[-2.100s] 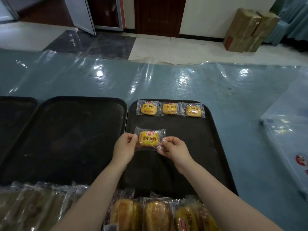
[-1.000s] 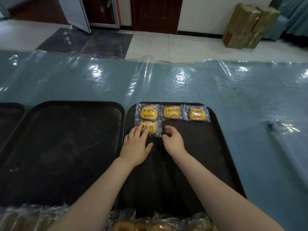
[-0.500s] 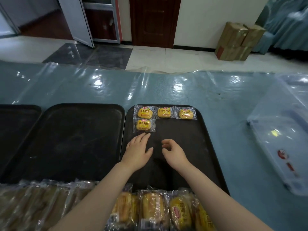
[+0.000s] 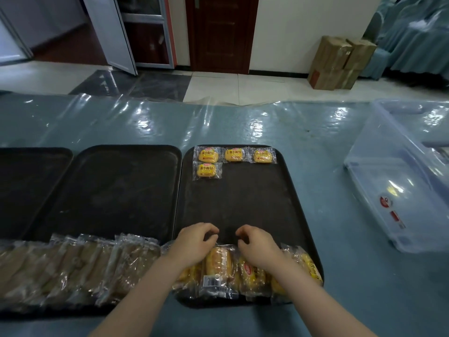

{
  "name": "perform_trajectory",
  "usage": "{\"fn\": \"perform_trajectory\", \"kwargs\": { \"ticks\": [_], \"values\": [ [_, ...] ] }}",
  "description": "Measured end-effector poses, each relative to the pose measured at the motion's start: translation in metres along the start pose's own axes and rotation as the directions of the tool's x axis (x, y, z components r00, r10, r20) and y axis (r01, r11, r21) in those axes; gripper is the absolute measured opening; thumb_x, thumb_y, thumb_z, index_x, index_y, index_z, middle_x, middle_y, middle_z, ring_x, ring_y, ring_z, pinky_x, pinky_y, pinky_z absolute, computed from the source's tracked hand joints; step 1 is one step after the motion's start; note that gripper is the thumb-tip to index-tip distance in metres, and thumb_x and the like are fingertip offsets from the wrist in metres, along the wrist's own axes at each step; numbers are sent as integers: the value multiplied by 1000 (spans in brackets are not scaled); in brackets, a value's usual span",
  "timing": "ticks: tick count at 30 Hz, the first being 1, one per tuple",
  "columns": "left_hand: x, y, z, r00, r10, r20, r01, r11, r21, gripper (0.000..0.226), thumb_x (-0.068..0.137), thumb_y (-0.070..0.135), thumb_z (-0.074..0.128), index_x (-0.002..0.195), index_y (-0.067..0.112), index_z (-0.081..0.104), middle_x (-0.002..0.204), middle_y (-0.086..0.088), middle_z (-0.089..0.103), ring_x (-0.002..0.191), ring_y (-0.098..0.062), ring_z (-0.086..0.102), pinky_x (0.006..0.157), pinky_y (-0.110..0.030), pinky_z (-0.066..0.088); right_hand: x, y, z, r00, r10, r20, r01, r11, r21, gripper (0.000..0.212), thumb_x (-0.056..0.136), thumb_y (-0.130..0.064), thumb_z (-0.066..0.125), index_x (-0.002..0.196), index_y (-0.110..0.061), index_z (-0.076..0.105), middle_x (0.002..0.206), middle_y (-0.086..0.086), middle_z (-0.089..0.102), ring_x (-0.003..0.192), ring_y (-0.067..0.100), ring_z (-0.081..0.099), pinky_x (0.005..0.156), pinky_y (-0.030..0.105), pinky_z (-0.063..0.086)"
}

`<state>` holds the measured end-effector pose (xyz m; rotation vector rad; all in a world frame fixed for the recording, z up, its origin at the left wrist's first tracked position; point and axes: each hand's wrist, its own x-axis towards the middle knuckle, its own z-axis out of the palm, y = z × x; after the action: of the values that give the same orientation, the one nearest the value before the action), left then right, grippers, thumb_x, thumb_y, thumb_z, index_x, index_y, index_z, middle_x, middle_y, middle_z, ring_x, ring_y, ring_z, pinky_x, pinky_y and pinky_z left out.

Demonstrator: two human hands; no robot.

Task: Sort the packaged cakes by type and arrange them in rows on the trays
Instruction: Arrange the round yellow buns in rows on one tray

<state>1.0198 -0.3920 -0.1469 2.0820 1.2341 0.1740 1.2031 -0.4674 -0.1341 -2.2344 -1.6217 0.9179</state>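
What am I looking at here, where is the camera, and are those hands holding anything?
There is no machine: a person wears a camera on the head, looking down at their own arms. The left hand and right hand reach with curled fingers to a near row of wrapped cakes; whether they grip one yet I cannot tell. Those cakes lie on the near edge of the right black tray. At its far end lie four small yellow cake packets, three in a row, one below. The middle tray has brownish packets along its near edge. A clear plastic bin stands to the right.
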Motion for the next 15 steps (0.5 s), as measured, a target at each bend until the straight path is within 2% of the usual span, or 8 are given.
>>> {"fn": "perform_trajectory", "kwargs": {
  "ticks": [4, 8, 11, 15],
  "values": [
    [-18, -2, 6, 999, 15, -28, -16, 1000, -13, 25, 96, 34, 57, 120, 32, 65, 115, 20, 60, 107, 1, 56, 97, -25, 48, -25, 2, 4, 995, -94, -35, 90, 990, -110, 35, 97, -26, 52, 132, -25, 57, 124, -7, 62, 116, 13, 55, 119, 42, 26],
    [-32, -1, 10, 995, 43, -85, -45, 999, -26, 21, 96, 30, 58, 116, 33, 66, 111, 24, 59, 105, 4, 54, 96, -26, 48, -44, 9, 3, 982, -110, -150, 79, 976, -201, 42, 97, -28, 52, 139, -28, 49, 137, -9, 52, 132, 11, 42, 125, 39, 9],
    [-41, 1, 15, 989, 84, -123, -88, 996, -26, 21, 96, 29, 58, 114, 36, 65, 115, 25, 56, 111, 5, 50, 101, -24, 43, -57, 21, -1, 971, -76, -228, 11, 961, -275, 46, 98, -31, 51, 144, -29, 42, 146, -9, 44, 140, 12, 34, 125, 39, 8],
    [-51, 7, 24, 977, 115, -181, -116, 993, 4, 22, 97, 27, 57, 115, 35, 64, 122, 24, 51, 119, 4, 42, 103, -16, 29, -69, 38, -1, 964, 26, -263, -109, 946, -307, 53, 100, -37, 48, 149, -26, 33, 155, -1, 33, 146, 20, 24, 124, 43, 14]
  ]
}}
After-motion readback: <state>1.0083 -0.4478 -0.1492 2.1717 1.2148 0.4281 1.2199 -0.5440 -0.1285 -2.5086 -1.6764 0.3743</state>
